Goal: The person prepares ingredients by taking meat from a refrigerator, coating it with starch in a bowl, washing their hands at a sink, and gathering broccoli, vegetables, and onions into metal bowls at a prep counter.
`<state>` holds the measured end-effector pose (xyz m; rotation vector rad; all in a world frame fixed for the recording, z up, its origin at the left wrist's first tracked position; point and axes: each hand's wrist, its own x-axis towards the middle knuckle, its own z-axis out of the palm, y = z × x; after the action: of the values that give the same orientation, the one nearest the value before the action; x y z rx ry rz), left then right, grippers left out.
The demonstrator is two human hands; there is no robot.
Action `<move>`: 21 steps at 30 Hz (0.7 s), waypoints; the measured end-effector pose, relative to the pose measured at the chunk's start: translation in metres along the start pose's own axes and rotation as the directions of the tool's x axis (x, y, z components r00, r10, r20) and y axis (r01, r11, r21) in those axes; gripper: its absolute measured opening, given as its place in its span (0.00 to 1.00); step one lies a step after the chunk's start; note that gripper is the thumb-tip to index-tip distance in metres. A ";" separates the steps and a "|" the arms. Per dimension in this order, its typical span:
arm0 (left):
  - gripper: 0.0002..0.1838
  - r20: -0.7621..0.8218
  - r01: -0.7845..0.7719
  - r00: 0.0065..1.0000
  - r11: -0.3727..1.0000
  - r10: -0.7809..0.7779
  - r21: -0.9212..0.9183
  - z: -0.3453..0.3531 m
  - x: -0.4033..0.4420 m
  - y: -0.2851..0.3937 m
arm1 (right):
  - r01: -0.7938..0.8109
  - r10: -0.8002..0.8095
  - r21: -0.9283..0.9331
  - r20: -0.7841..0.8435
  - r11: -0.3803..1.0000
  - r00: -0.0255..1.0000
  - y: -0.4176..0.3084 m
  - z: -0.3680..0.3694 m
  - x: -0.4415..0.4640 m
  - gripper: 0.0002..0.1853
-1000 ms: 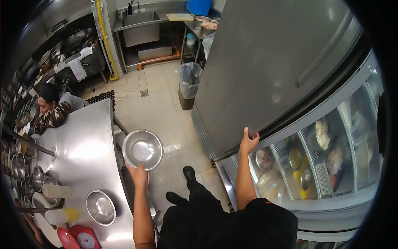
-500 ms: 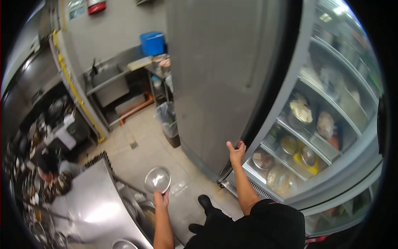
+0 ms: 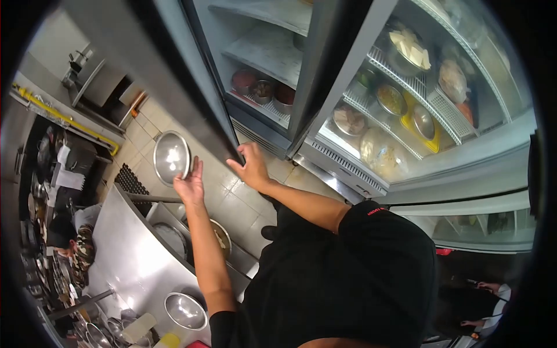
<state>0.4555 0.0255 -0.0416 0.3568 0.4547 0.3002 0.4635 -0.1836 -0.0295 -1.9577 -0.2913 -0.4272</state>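
Note:
My left hand (image 3: pixel 190 184) grips the rim of a steel bowl (image 3: pixel 172 157), its fingers partly behind it; the bowl is held in the air beside the swung-out fridge door. At the lower edge of that grey door (image 3: pixel 156 69) is my right hand (image 3: pixel 250 167), its thumb and fingers apart around the edge. Behind the door the fridge interior shows shelves (image 3: pixel 264 52) with several round containers (image 3: pixel 263 90) low down. A second steel bowl (image 3: pixel 185 311) rests on the steel counter (image 3: pixel 130 243).
A glass-front fridge (image 3: pixel 371 110) with filled bowls and bags stands at the right. A co-worker (image 3: pixel 72 238) leans by the counter at the left; another person's hands (image 3: pixel 487 287) show at the lower right. Pans (image 3: pixel 220 240) sit below the counter. A sink is at the upper left.
The grey door has swung open to the left, with my right hand at its edge, baring the shelves behind. My left hand has moved the bowl up and left. The view has turned.

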 end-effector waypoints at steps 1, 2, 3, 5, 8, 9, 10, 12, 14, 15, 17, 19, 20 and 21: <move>0.22 0.007 -0.039 0.999 0.999 0.039 0.001 -0.007 0.012 0.006 | 0.010 -0.012 0.035 0.050 0.999 0.999 0.004 0.005 0.001 0.22; 0.22 -0.002 -0.062 0.998 0.998 0.062 0.003 -0.012 0.020 0.012 | 0.019 -0.027 0.076 0.096 0.997 0.995 0.010 0.012 0.006 0.21; 0.22 -0.011 -0.089 0.996 0.996 0.089 0.010 -0.016 0.026 0.020 | 0.000 -0.006 0.052 0.114 0.999 0.993 0.020 0.015 0.010 0.21; 0.21 -0.032 -0.146 0.989 0.989 0.148 0.036 -0.024 0.038 0.040 | -0.035 0.043 -0.070 0.122 0.997 0.992 0.056 0.021 0.024 0.21; 0.20 -0.058 -0.245 0.966 0.963 0.253 0.111 -0.033 0.056 0.074 | -0.052 0.062 -0.338 0.019 0.940 0.998 0.139 0.031 0.066 0.22; 0.20 -0.061 -0.280 0.955 0.949 0.291 0.146 -0.035 0.064 0.087 | -0.075 0.069 -0.413 -0.030 0.908 0.997 0.167 0.033 0.083 0.22; 0.19 -0.060 -0.314 0.942 0.930 0.330 0.189 -0.038 0.073 0.100 | -0.135 0.104 -0.492 -0.090 0.860 0.990 0.195 0.034 0.103 0.23; 0.19 -0.052 -0.376 0.913 0.882 0.405 0.284 -0.043 0.091 0.124 | -0.288 0.204 -0.609 -0.205 0.739 0.957 0.246 0.032 0.147 0.26; 0.18 -0.021 -0.434 0.879 0.817 0.476 0.379 -0.048 0.109 0.147 | -0.471 0.361 -0.648 -0.307 0.598 0.881 0.292 0.025 0.190 0.29; 0.18 -0.004 -0.461 0.862 0.789 0.506 0.406 -0.052 0.118 0.159 | -0.526 0.361 -0.652 -0.383 0.546 0.850 0.318 0.021 0.204 0.30; 0.19 -0.076 -0.481 0.846 0.818 0.527 0.316 -0.036 0.129 0.174 | -0.627 0.339 -0.641 -0.527 0.444 0.779 0.368 0.020 0.223 0.31; 0.19 -0.105 -0.515 0.802 0.770 0.588 0.377 -0.038 0.147 0.191 | -0.686 0.339 -0.617 -0.597 0.385 0.727 0.394 0.013 0.236 0.31; 0.19 -0.116 -0.527 0.781 0.748 0.613 0.405 -0.040 0.151 0.198 | -0.705 0.353 -0.605 -0.611 0.370 0.709 0.401 0.009 0.240 0.31; 0.19 -0.122 -0.538 0.759 0.722 0.639 0.434 -0.043 0.155 0.204 | -0.720 0.367 -0.600 -0.620 0.349 0.694 0.407 0.007 0.247 0.31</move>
<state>0.5272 0.2750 -0.0537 0.8554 0.6595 0.9147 0.8472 -0.3411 -0.2638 -2.6248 1.0619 -0.5125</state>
